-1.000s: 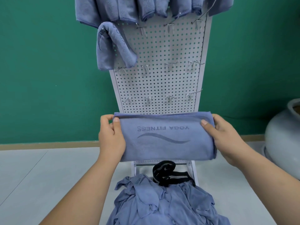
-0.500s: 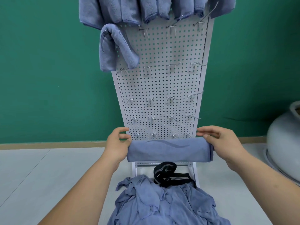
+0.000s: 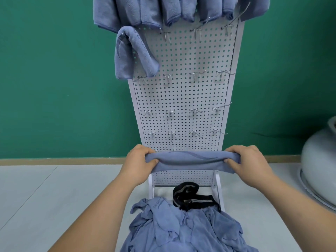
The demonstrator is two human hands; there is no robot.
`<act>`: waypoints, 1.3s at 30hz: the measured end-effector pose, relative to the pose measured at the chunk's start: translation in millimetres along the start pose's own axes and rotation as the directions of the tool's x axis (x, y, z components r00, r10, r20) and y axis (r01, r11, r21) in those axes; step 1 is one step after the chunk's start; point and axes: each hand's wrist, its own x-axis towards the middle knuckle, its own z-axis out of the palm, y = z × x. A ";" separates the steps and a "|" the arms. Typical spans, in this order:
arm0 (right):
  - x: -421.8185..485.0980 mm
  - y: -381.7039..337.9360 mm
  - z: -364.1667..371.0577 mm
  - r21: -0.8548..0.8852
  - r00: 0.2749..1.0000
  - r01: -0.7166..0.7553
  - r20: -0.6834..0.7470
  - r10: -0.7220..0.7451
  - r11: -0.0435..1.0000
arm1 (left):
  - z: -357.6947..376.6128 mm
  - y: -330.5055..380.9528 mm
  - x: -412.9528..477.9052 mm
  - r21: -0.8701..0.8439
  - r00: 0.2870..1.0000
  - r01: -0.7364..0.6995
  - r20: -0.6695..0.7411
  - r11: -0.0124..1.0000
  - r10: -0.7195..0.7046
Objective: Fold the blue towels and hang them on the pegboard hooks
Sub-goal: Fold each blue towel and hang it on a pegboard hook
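I hold a folded blue towel (image 3: 192, 160) stretched level between my two hands, in front of the lower part of the white pegboard (image 3: 181, 99). My left hand (image 3: 138, 166) is clamped on its left end, the fingers curled over the top edge and the thumb tucked under the fold. My right hand (image 3: 251, 164) grips the right end the same way, with the thumb pressed into the cloth from my side. The towel is folded into a narrow band. It sags a little in the middle, and a darker wavy printed line runs along its upper face. It hides the lowest hooks of the board, and I cannot tell whether it touches them. Above it, rows of bare metal hooks (image 3: 195, 76) stick out of the perforated panel. One hung towel (image 3: 132, 53) is draped over a hook at the board's upper left, its two ends hanging down past the board's edge. A row of towels (image 3: 163, 10) hangs side by side across the very top, partly cut off by the frame. On the pale floor (image 3: 54, 197) at the foot of the board lies a crumpled heap of towels (image 3: 181, 231), just below my forearms. A black strap (image 3: 189, 195) with grey stripes lies between the heap and the board's white base, touching the heap. Behind the board is a green wall (image 3: 54, 79), and a rounded grey pot (image 3: 320, 160) stands on the floor at the far right, well apart from the board.
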 end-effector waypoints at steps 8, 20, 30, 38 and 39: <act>0.8 -5.5 -13.6 0.757 0.967 -0.243 0.143 0.210 0.606 | -5.8 4.7 -3.8 -0.608 0.964 0.238 0.056 0.757 -0.259; 2.1 -5.7 8.6 0.467 0.947 -0.283 -0.001 0.321 0.838 | 21.1 6.2 -3.7 -0.224 0.971 0.186 -0.109 0.957 -0.214; -17.2 -74.9 28.8 0.567 0.980 -0.168 0.007 0.199 0.807 | 53.9 55.3 -17.8 -0.464 0.989 0.139 0.026 0.875 -0.144; -23.3 -92.5 36.5 0.779 0.972 -0.221 0.126 0.199 0.587 | 54.1 73.5 -28.4 -0.770 0.954 0.290 0.183 0.568 -0.238; -23.2 -92.8 35.6 0.794 0.971 -0.223 0.132 0.197 0.566 | 52.4 72.9 -28.7 -0.785 0.949 0.304 0.198 0.539 -0.246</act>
